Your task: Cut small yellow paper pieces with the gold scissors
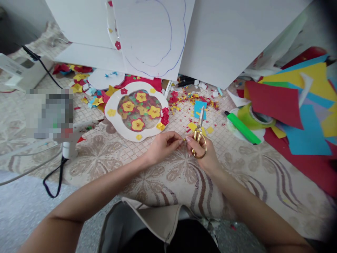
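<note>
My left hand (163, 147) is closed in a pinch on a tiny yellow piece of paper (184, 139). My right hand (207, 157) has gold-handled scissors (199, 127) hooked in it, blades pointing away from me. Its thumb and fingertips meet the same yellow piece, facing the left fingertips. Just beyond the hands lie a blue paper piece (199, 114) and small yellow scraps (193, 125). To the left rests a white scalloped frame (112, 123) with a clear centre, decorated with yellow paper flowers (137, 124) and red ones (165, 116) at its right rim.
A glue gun (76, 133) with a cord lies at left, near a blurred-out object (50, 114). At right are a green cutter (243, 129), a tape roll (246, 112) and stacked coloured paper (306, 138). White boards (223, 35) stand behind; paper flowers (77, 88) pile at back left.
</note>
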